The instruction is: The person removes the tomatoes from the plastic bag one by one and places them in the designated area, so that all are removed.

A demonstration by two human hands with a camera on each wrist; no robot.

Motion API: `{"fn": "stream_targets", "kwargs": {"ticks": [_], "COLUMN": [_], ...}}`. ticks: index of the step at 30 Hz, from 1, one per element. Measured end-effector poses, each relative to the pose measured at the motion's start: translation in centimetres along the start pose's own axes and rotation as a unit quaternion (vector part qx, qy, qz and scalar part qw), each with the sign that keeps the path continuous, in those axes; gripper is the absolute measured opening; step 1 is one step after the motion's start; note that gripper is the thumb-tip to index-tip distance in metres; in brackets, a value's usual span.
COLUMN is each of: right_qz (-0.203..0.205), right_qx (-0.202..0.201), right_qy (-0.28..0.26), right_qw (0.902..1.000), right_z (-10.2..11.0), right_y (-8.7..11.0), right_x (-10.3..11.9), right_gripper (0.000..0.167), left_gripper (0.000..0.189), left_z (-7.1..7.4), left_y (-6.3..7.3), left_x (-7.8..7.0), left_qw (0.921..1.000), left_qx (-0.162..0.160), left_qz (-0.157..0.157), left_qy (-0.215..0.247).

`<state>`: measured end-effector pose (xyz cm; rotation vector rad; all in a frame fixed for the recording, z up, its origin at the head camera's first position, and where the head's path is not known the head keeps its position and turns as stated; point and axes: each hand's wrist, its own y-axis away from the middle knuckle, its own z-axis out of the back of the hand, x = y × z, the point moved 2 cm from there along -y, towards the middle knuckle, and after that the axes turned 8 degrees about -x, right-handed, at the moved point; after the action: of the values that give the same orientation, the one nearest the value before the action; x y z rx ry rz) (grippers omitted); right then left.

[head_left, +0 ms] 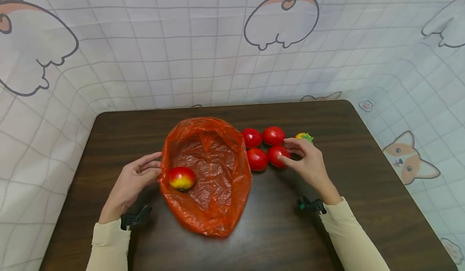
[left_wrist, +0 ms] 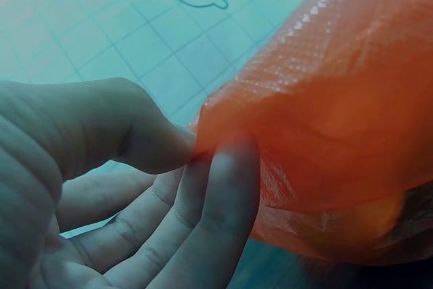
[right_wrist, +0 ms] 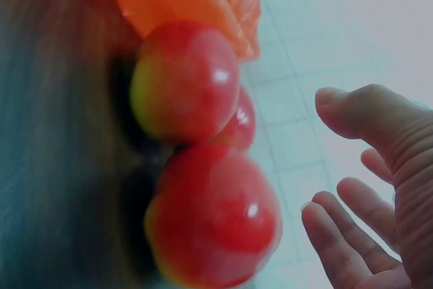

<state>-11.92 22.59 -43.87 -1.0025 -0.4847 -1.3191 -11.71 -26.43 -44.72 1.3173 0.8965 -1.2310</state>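
An orange plastic bag lies on the table with its mouth spread wide. My left hand is at its left edge, pinching the thin film between thumb and fingers. Inside the bag sits one red and yellow apple. To the right of the bag stand several red apples in two close rows. My right hand hovers over the nearest right apple, thumb and fingers apart. In the right wrist view that apple is below the spread fingers, with space between them.
Behind my right hand a small yellow object with a green leafy top is partly hidden. The dark wooden table has a back edge close to a white gridded cloth wall. Similar cloth hangs on both sides.
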Motion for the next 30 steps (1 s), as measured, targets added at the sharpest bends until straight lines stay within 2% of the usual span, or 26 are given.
{"fn": "stream_targets", "kwargs": {"ticks": [11,21,30], "right_qz": [0.038,0.074,0.068], "right_qx": [0.037,0.095,0.146], "right_qy": [-0.057,-0.105,-0.124], "right_qw": [0.9969,0.9871,0.9792], "right_z": [-3.1,-7.1,-11.0], "right_y": [-2.7,-4.5,-5.2], "right_x": [3.3,6.1,8.3], "right_gripper": [0.048,0.048,0.045], "left_gripper": [0.062,0.058,0.056], "left_z": [-0.1,-0.3,-0.2], "left_y": [0.3,0.1,0.1], "left_x": [-0.3,-0.6,-0.5], "left_qw": [1.0,0.9999,0.9998], "left_qx": [0.0,-0.006,-0.003], "left_qz": [0.006,0.013,0.009], "left_qy": [0.005,0.0,0.016]}}
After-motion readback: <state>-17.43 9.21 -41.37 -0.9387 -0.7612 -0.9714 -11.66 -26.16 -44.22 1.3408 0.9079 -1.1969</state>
